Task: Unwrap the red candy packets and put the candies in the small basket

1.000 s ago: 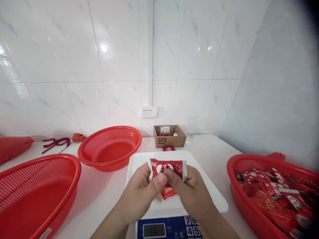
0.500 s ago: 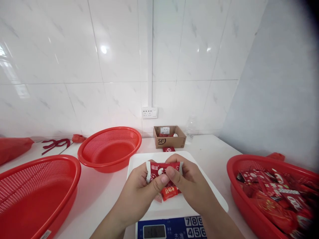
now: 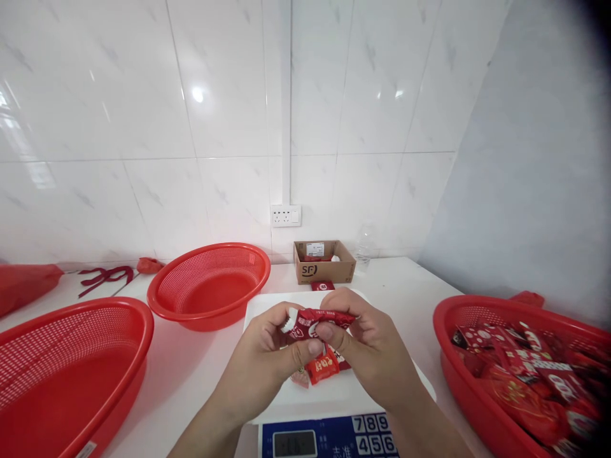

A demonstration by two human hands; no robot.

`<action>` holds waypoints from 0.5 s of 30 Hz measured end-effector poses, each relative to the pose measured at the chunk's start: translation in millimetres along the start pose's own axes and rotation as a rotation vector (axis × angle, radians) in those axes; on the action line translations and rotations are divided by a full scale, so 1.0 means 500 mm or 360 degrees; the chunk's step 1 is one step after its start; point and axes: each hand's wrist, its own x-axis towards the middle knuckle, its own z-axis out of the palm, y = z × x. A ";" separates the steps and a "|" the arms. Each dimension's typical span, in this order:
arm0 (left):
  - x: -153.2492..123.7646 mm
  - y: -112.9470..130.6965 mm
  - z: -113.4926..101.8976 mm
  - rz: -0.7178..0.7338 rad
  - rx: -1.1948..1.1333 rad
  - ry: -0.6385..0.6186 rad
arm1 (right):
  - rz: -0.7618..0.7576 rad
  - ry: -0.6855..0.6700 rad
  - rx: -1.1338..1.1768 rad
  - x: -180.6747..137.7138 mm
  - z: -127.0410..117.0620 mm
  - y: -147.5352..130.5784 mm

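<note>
Between my two hands is a dark red snack packet [image 3: 305, 323] with white crimped ends and white print, raised above the scale. My left hand [image 3: 265, 362] pinches its left part, thumb on the front. My right hand [image 3: 370, 346] grips the right part, its thumb also on the front, covering some of the print. Below the hands, on the white pan [image 3: 281, 407] of a digital scale, lie an orange-red wrapped piece [image 3: 323, 367], a small pinkish packet [image 3: 300, 378] and another dark red packet partly hidden by my right hand. The scale's display [image 3: 294, 443] is too dim to read.
Two red plastic baskets stand on the left, one near [image 3: 138, 356] and one farther back [image 3: 210, 318]. On the right, a red basket [image 3: 451, 369] holds many red packets. A cardboard box [image 3: 327, 272] and a clear bottle [image 3: 365, 245] stand by the tiled wall. Dark red ribbon [image 3: 107, 278] lies back left.
The packet in my hands has tipped and its right end has turned, so less of its front shows. More of the pieces on the pan is visible beneath it.
</note>
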 end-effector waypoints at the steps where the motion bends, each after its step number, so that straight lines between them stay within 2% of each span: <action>1: -0.001 -0.002 0.001 0.0005 0.0019 0.0004 | -0.0012 0.0032 -0.0021 -0.001 0.001 0.000; 12: -0.005 -0.001 0.005 0.0032 0.0051 0.0022 | -0.0137 0.0183 -0.0210 -0.006 0.008 0.012; 15: -0.004 -0.006 0.004 0.0058 0.0031 0.0041 | -0.0039 0.0197 -0.0116 -0.010 0.013 0.002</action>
